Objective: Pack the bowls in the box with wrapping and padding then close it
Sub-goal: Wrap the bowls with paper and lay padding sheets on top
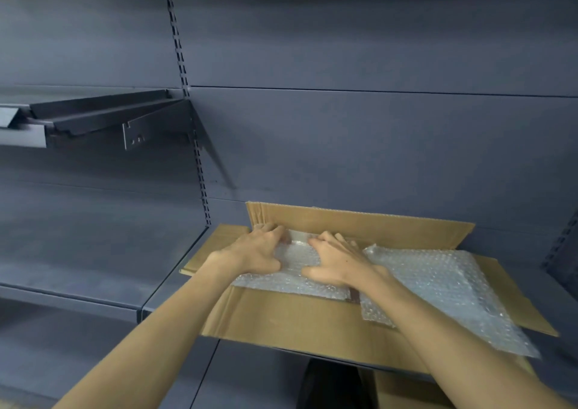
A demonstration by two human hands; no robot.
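Note:
An open cardboard box (pixel 281 318) lies on a grey shelf with its flaps spread out. Bubble wrap (pixel 281 278) covers the left part of its inside. My left hand (pixel 258 249) and my right hand (pixel 339 261) both press on this sheet, fingers spread and pointing toward the box's far wall. A second sheet of bubble wrap (pixel 444 286) lies over the right side of the box and hangs over the near flap. No bowl shows; whatever is under the wrap is hidden.
The grey metal shelf (pixel 93 271) runs to the left of the box. A higher shelf on a bracket (pixel 103 117) juts out at upper left. A slotted upright (pixel 200 164) stands behind the box. More cardboard (pixel 403 390) sits below the shelf.

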